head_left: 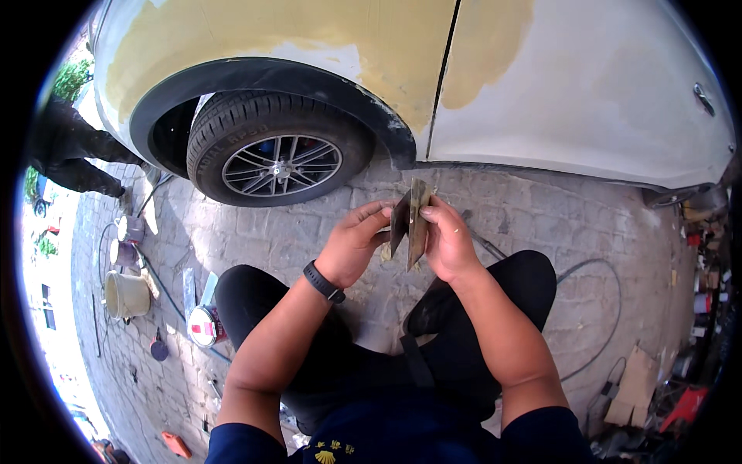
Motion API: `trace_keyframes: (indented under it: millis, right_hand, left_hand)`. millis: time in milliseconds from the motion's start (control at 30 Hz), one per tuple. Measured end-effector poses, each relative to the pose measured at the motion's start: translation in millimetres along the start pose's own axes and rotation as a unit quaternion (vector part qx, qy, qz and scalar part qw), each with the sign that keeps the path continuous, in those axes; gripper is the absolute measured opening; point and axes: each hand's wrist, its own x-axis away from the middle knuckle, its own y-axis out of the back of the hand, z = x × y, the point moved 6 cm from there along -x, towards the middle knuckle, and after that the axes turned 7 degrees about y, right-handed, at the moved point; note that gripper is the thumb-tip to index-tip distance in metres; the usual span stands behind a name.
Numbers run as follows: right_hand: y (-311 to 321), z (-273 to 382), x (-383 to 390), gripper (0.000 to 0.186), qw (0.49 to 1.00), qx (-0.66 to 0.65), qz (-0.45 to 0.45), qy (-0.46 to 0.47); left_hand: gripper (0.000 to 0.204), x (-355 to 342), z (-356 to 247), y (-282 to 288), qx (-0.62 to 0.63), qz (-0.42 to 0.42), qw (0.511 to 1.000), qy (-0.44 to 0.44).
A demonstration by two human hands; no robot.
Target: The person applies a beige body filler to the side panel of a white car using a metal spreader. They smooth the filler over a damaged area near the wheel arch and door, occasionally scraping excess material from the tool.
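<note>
Two thin, flat filler spreaders meet in front of me, above the paving between my knees. My left hand (352, 243) pinches the darker spreader (399, 223) with thumb and fingers. In my right hand (450, 243) is the other spreader (417, 226), yellowish and smeared, held upright. Their faces lie close together, and I cannot tell whether they touch. Beyond them stands a car, its fender (309, 31) patched with yellowish filler over white. Its wheel (282, 167) with a black tire is ahead and slightly left. A pale door (572, 85) also bears filler patches.
On the left stand a cream bucket (127, 295), smaller pots (124, 254) and a filler can (205, 328) near my knee. Hoses (610, 332) cross the paving. A person in dark clothes (81, 151) is at far left. Cardboard (632, 385) and assorted clutter line the right.
</note>
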Motion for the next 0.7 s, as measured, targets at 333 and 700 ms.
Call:
trace_keyframes:
  millis: [333, 700]
  right_hand:
    - [5.4, 23.5, -9.0, 0.029, 0.992, 0.06, -0.047, 0.105]
    - [25.8, 1.9, -17.1, 0.021, 0.965, 0.178, -0.142, 0.133]
  left_hand:
    - [0.027, 6.3, -21.3, 28.2, -0.12, -0.176, 0.972, -0.101]
    - [0.046, 26.1, -16.0, 2.0, -0.168, -0.137, 0.974, -0.061]
